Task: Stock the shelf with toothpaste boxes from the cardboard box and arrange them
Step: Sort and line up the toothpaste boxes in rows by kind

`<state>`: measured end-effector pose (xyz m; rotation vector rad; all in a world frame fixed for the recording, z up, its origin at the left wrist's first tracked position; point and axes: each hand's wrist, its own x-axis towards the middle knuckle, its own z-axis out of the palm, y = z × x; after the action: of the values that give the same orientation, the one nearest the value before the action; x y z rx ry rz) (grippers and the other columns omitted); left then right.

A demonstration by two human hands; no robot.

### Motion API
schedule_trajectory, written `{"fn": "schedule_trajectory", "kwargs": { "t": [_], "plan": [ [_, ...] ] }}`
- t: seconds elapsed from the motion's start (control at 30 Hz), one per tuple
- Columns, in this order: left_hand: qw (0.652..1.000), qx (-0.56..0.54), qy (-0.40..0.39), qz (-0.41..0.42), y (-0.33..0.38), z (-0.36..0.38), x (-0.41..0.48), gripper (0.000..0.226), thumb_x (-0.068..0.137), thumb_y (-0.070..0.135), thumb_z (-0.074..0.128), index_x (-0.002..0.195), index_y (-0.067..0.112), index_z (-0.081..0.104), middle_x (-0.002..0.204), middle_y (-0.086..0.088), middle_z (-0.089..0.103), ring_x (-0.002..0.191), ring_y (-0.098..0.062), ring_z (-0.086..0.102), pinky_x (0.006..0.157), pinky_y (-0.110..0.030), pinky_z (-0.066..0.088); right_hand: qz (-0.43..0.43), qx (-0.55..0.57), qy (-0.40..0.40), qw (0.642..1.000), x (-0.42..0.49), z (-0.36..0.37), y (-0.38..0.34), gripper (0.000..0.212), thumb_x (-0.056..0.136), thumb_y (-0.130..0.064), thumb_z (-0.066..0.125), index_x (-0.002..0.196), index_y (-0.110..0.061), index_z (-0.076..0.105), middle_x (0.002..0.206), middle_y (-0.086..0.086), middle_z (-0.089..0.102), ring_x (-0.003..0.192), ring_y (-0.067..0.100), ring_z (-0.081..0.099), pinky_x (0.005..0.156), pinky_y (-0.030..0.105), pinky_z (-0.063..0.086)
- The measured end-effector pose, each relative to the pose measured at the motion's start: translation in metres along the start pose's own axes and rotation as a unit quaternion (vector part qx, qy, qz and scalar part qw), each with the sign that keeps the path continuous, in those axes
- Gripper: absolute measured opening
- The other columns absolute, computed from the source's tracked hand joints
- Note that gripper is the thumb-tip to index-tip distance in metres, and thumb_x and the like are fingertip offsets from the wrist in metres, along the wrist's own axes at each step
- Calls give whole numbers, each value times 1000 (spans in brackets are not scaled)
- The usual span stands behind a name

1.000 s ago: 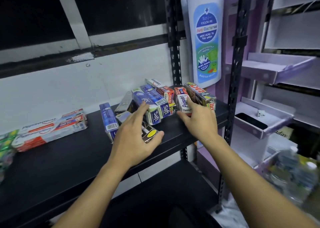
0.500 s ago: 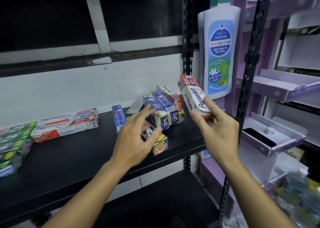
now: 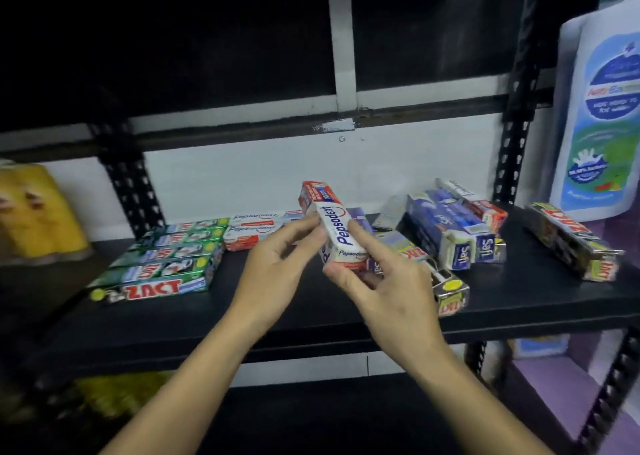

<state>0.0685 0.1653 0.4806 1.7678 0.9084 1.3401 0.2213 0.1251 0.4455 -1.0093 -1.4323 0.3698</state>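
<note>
the person's left hand (image 3: 277, 267) and right hand (image 3: 391, 292) meet in front of the black shelf (image 3: 311, 319), and both hold one white and red pepsodent box (image 3: 334, 227) in the air just above the shelf. the box is tilted, its far end raised and leaning left, its near end low between the two hands. the left hand pinches the box's left side with thumb and fingertips. the right hand grips the near end from below, its index finger laid straight along the right face. on the shelf to the left lies a row of green zact boxes (image 3: 166, 264), side by side, the nearest one showing its red lettering to the front. behind them, toward the wall, stacked pepsodent boxes (image 3: 256, 229) lie flat. to the right of the hands is a loose heap of blue boxes (image 3: 446, 233), leaning on one another with their ends toward the front. a dark box with a yellow dot (image 3: 446, 292) lies partly hidden behind the right hand, near the shelf's front edge. farther right a lone zact box (image 3: 575, 243) lies apart, angled toward the shelf's corner. a big white bottle (image 3: 602, 125) with a blue and green label stands beyond the right upright (image 3: 516, 125). yellow packs (image 3: 38, 212), blurred, sit at the far left.
</note>
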Motion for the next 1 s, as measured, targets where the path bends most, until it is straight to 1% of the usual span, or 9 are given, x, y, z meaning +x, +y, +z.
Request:
{"fn": "schedule_trajectory", "kwargs": {
  "t": [0.07, 0.17, 0.27, 0.37, 0.43, 0.53, 0.7, 0.87, 1.0],
  "plan": [
    [1000, 22, 7, -11, -8, -21, -13, 40, 84, 40, 63, 120, 24, 69, 121, 14, 69, 117, -1, 60, 107, -30, 45, -5, -8, -36, 999, -6, 23, 5, 61, 77, -52, 72, 132, -57, 45, 101, -12, 73, 89, 14, 71, 86, 39, 58],
    [998, 32, -23, -45, -20, -43, -33, 42, 85, 33, 64, 125, 21, 65, 118, 15, 70, 114, 0, 62, 97, -18, 48, 7, -18, -79, 997, -21, 49, 15, 71, 79, -42, 77, 134, -57, 34, 109, -11, 69, 98, 5, 68, 92, 33, 55],
    [995, 51, -51, -63, -32, -61, -44, 46, 83, 27, 67, 128, 24, 61, 122, 16, 68, 118, -1, 60, 97, -18, 48, 22, -4, -126, 992, -32, 62, 20, 70, 82, -30, 78, 142, -42, 44, 116, -4, 66, 102, 1, 67, 94, 25, 54],
    [988, 98, -80, -84, -43, -83, -47, 51, 81, 28, 73, 130, 24, 61, 128, 12, 65, 123, -4, 57, 109, -33, 43, 53, 39, -181, 981, -30, 63, 21, 59, 85, -12, 72, 140, -23, 54, 119, -1, 67, 106, -1, 66, 94, 23, 53],
    [982, 118, -107, -106, -45, -96, -47, 53, 78, 30, 76, 129, 26, 62, 129, 14, 64, 124, -3, 56, 111, -38, 40, 65, 29, -217, 973, -25, 59, 21, 51, 85, -7, 68, 133, -21, 61, 114, 1, 68, 102, -2, 66, 93, 24, 54],
    [974, 136, -127, -132, -42, -101, -46, 58, 75, 36, 80, 130, 33, 61, 129, 21, 62, 122, 2, 56, 110, -36, 41, 36, -23, -238, 970, -13, 55, 20, 38, 87, -9, 68, 124, -20, 68, 109, -1, 71, 101, -2, 66, 89, 20, 55],
    [963, 249, -40, -90, -40, -82, -51, 65, 64, 47, 88, 123, 37, 63, 116, 23, 68, 105, 14, 59, 93, -18, 49, -48, -133, -234, 962, 10, 49, 24, 33, 87, -16, 72, 117, -28, 70, 110, -15, 71, 97, -4, 66, 89, 16, 52],
    [955, 242, -113, -131, -33, -100, -43, 53, 71, 20, 80, 117, 41, 64, 113, 25, 68, 106, 6, 62, 96, -32, 52, -170, -291, -264, 904, 36, 45, 39, 39, 86, -25, 73, 125, -25, 65, 130, -7, 64, 120, 16, 55, 103, 39, 45],
    [954, 244, -121, -125, -34, -118, -37, 52, 73, 12, 79, 115, 41, 67, 117, 25, 66, 105, 2, 64, 94, -33, 54, -168, -333, -306, 876, 54, 44, 49, 45, 87, -32, 69, 131, -30, 60, 138, -5, 57, 128, 19, 49, 106, 45, 42]
  ]
}}
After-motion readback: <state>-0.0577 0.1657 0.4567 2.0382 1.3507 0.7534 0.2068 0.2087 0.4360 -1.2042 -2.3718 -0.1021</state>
